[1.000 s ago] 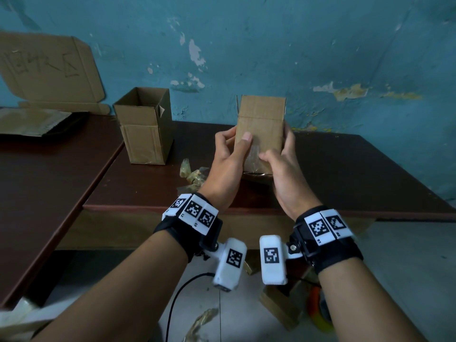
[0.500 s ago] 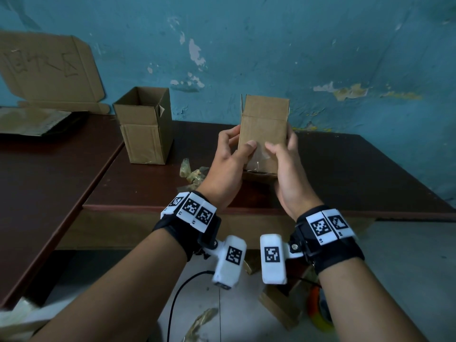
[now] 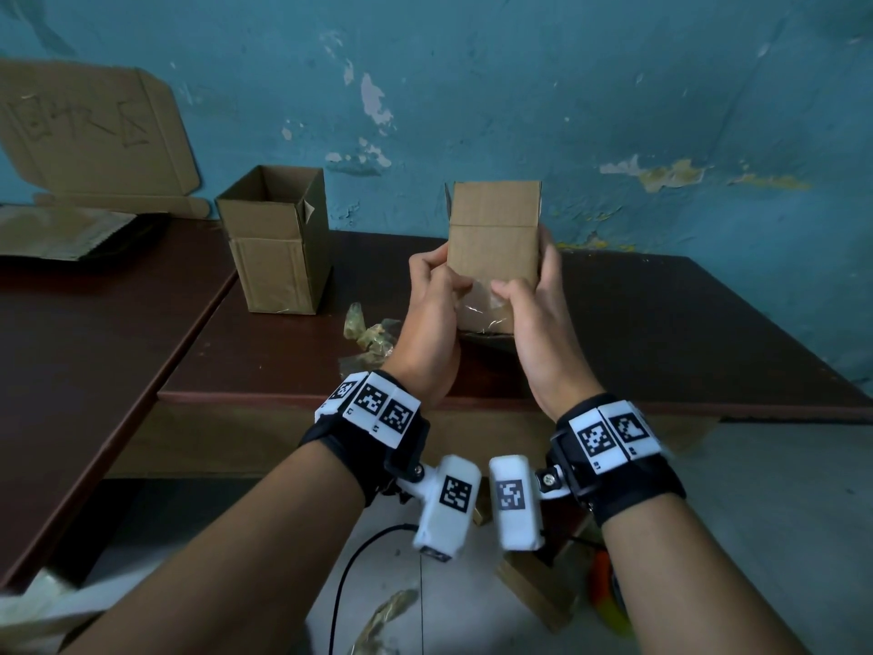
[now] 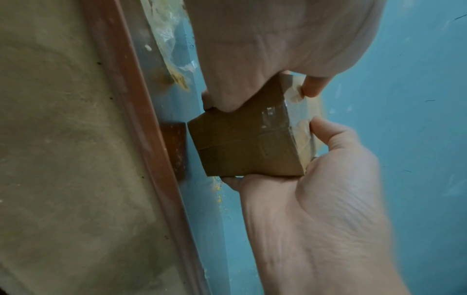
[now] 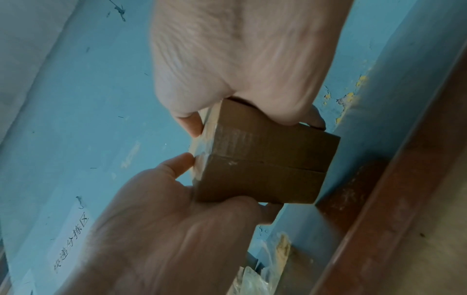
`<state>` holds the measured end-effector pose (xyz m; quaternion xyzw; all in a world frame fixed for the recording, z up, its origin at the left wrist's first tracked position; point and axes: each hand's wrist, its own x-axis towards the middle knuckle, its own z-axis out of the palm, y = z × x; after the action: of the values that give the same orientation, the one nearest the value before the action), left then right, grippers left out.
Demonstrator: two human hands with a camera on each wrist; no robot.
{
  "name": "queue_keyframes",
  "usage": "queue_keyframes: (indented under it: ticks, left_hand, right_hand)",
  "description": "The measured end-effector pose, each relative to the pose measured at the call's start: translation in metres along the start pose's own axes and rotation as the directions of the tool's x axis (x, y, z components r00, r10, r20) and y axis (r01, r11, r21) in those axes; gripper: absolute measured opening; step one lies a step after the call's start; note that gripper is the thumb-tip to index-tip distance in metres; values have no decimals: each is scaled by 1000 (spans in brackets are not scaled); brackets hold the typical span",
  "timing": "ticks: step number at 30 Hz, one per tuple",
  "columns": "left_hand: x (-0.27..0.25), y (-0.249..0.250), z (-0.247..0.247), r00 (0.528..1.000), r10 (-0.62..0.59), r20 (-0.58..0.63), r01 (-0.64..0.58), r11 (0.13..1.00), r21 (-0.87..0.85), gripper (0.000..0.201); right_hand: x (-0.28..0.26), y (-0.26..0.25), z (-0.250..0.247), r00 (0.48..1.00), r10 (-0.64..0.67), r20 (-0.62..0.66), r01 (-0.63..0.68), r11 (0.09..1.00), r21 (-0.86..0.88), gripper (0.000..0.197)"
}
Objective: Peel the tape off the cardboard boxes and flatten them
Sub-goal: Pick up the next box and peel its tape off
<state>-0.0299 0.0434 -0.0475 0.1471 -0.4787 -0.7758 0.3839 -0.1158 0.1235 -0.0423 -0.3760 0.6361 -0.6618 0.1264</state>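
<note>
A small brown cardboard box is held upright in the air over the near edge of the dark table, its top flaps standing up. Clear tape covers the lower front and wraps under the bottom. My left hand grips the box's left side, thumb bent at the tape's edge. My right hand grips the right side, thumb tip on the tape. In the left wrist view both thumbs press the taped front face. The bottom seam is closed.
A second box stands open on the table to the left. Crumpled peeled tape lies just left of my hands. Flattened cardboard leans on the blue wall over another table. Scraps and a cable lie on the floor.
The box has barely moved. My left thumb has slid down the front face and bent onto the taped lower part; the right thumb stays on the tape.
</note>
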Motion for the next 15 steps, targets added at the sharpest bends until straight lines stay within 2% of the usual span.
queue_keyframes:
  ticks: [4, 10, 15]
  left_hand:
    - [0, 1, 1, 1000, -8, 4, 8, 1000, -14, 30]
    - [-2, 1, 1, 1000, -7, -5, 7, 1000, -13, 38]
    - [-2, 0, 0, 1000, -2, -6, 2, 999, -35, 34]
  right_hand:
    - [1, 1, 0, 1000, 2, -12, -3, 1000, -15, 90]
    - [-2, -3, 0, 1000, -4, -25, 4, 1000, -18, 92]
    - [-2, -2, 1, 1000, -3, -9, 3, 1000, -14, 92]
